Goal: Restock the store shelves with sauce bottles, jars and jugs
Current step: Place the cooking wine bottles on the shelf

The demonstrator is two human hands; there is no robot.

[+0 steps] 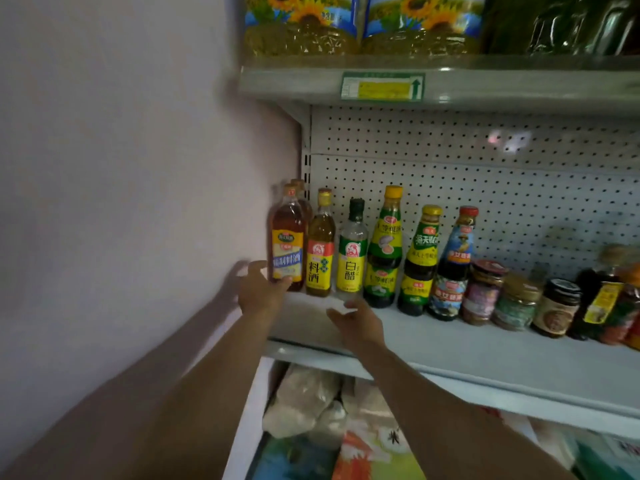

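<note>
Grey metal shelf (485,355): we see it running from the left wall off to the right, with a white pegboard back panel (485,174) behind it and a row of bottles and jars standing toward its back.
Amber cooking-wine bottle (288,240): it stands upright at the far left end of the row, against the wall, with a second like bottle just behind it.
Left hand (261,289): we have it reached up to the base of that amber bottle, fingers spread and relaxed, the thumb tip touching the lower label; it grips nothing.
Right hand (358,323): it hovers over the shelf front, below the white vinegar bottle (352,247), fingers loosely extended and holding nothing. We cannot tell whether a fingertip touches the bottle's base.
Hands together: they are apart, one at each side of the yellow-labelled wine bottle (320,245).
Rest of the row: rightward we see a green-labelled sauce bottle with a yellow cap (385,251), a shorter dark sauce bottle (419,261), a red-capped bottle (453,268), then several squat jars (519,299), all upright and close beside one another.
Upper shelf: sunflower-label oil jugs (301,22) sit there above a price tag (382,86) on the edge.
Lower shelf: pale bagged goods (304,400) lie below.
</note>
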